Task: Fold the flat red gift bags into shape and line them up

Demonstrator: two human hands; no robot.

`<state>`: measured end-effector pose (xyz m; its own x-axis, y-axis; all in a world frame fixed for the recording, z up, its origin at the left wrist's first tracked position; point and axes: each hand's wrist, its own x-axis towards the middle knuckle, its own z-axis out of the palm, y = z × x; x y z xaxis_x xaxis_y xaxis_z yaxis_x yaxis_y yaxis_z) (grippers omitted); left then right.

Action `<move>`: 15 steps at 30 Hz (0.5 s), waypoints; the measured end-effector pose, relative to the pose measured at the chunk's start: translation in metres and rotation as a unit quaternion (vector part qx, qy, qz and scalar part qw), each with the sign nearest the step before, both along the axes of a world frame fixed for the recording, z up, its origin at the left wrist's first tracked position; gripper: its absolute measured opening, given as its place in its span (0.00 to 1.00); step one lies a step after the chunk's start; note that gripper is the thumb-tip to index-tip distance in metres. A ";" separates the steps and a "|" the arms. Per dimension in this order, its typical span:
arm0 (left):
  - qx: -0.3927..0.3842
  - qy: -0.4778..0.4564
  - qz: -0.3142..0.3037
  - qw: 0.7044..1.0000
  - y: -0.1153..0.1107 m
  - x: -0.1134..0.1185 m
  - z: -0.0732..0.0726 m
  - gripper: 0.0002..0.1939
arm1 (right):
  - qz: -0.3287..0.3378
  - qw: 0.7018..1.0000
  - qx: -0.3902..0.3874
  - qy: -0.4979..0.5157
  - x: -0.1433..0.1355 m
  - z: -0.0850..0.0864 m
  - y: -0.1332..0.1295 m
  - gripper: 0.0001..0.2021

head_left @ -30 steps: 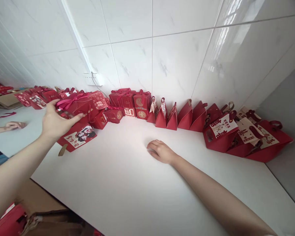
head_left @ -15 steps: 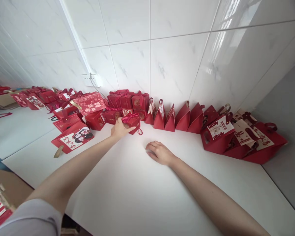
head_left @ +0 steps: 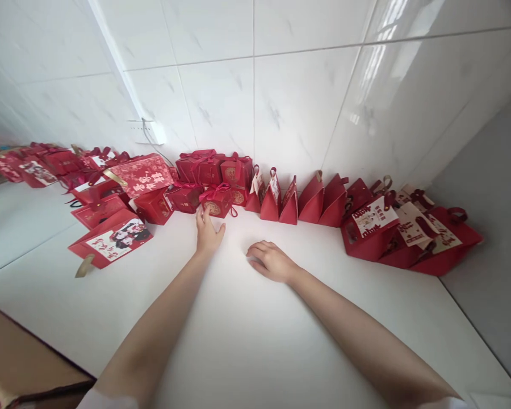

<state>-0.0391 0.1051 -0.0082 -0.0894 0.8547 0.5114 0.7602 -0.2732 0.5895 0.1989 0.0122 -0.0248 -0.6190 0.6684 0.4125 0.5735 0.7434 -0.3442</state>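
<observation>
My left hand (head_left: pixel 209 232) is open with its fingers apart, just in front of a small red gift box (head_left: pixel 218 203) with a ribbon bow and a gold print. Its fingertips are at the box's lower front; whether they touch it I cannot tell. Behind that box, more red ribboned boxes (head_left: pixel 236 172) are stacked against the wall. My right hand (head_left: pixel 271 261) lies on the white table (head_left: pixel 238 329), fingers loosely curled and the thumb a little apart, holding nothing. Small pointed red gift boxes (head_left: pixel 271 204) stand in a row beyond it.
Larger red gift boxes with printed tags (head_left: pixel 375 221) fill the right end by the grey wall. More red boxes (head_left: pixel 119 238) crowd the left side. A wall socket (head_left: pixel 140 132) with a cable is above them. A cardboard box (head_left: pixel 21 352) sits below the table's left edge.
My left hand has let go of the small ribboned box and drawn back toward me. The box now stands against the stack, its gold print facing me. My right hand has hardly moved.
</observation>
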 end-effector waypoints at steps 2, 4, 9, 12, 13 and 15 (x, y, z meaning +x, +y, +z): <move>0.008 0.046 -0.027 0.999 -0.008 0.003 -0.007 0.32 | -0.042 0.998 0.041 -0.010 0.008 0.014 0.007 0.09; -0.013 0.070 -0.033 0.997 -0.011 0.007 -0.010 0.29 | -0.127 0.987 0.097 0.001 0.029 0.040 0.014 0.09; -0.067 0.103 -0.026 0.992 -0.005 0.012 -0.012 0.27 | -0.498 0.850 0.149 0.089 0.126 0.126 0.005 0.13; -0.084 0.103 -0.018 0.991 -0.001 0.013 -0.011 0.26 | -0.660 0.738 0.060 0.127 0.183 0.144 -0.017 0.19; -0.088 0.106 -0.016 0.990 0.000 0.013 -0.011 0.26 | -0.669 0.732 0.023 0.126 0.198 0.143 -0.023 0.20; -0.093 0.109 -0.016 0.989 0.000 0.013 -0.010 0.26 | -0.666 0.737 -0.046 0.107 0.221 0.134 -0.032 0.15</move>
<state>-0.0264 0.1054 -0.0186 0.0350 0.9367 0.3483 0.8678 -0.2014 0.4542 0.4198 -0.0201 0.1093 0.6839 0.6559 0.3196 0.6984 -0.4618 -0.5468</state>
